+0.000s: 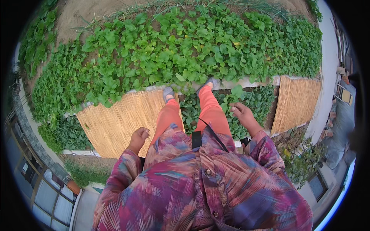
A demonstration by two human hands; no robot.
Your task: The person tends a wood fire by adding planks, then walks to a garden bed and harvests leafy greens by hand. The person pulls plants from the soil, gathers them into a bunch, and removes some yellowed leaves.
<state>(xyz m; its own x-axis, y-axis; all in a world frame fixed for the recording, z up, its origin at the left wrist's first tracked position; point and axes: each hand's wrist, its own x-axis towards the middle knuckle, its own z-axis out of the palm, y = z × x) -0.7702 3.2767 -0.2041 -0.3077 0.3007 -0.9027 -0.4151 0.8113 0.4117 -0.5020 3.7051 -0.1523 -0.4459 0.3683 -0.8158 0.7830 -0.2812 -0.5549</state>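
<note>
My left hand (140, 139) hangs at my left side with its fingers curled, above a straw mat (127, 121); I see nothing in it. To the right of my legs, my right hand (242, 114) has thumb and fingers bent near each other, and a thin dark strap or cord passes to its left. Nothing plainly shows between those fingers. Behind that hand grow low leafy plants (255, 101) in a sunken bed. A wide bed of green leafy vegetables (173, 52) lies beyond my feet.
My feet, in grey shoes (168, 93), are at a pale concrete ledge (248, 83) beside the sunken bed. A second straw mat (297, 101) lies to the right. Bricks (326, 134) and a grey covered heap (342, 124) stand farther right. A leafy shrub (303, 157) grows at the lower right.
</note>
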